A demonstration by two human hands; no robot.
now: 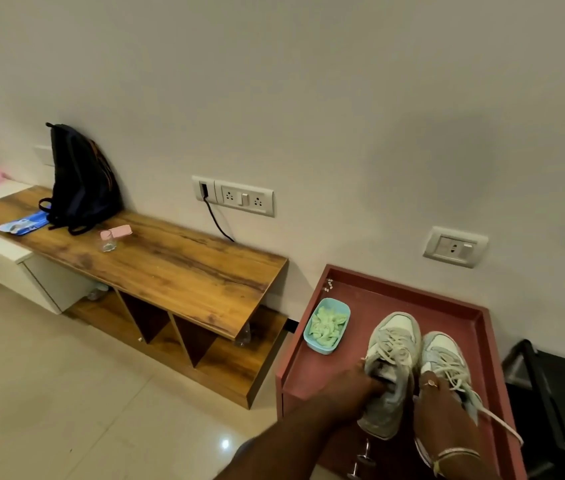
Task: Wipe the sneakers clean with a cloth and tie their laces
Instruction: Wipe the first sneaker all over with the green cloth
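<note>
Both hands are down low on the pair. Left hand point(353, 386) has its fingers curled into the collar of the left sneaker point(391, 344), gripping it. Right hand point(442, 410) lies on the right sneaker point(443, 351), but I can't tell whether those fingers are curled round it. The sneakers stand side by side, touching, on the red tray-top point(395, 296), laces loose. The green cloth point(329, 327) sits bunched in a blue tub point(308, 336) just left of them.
</note>
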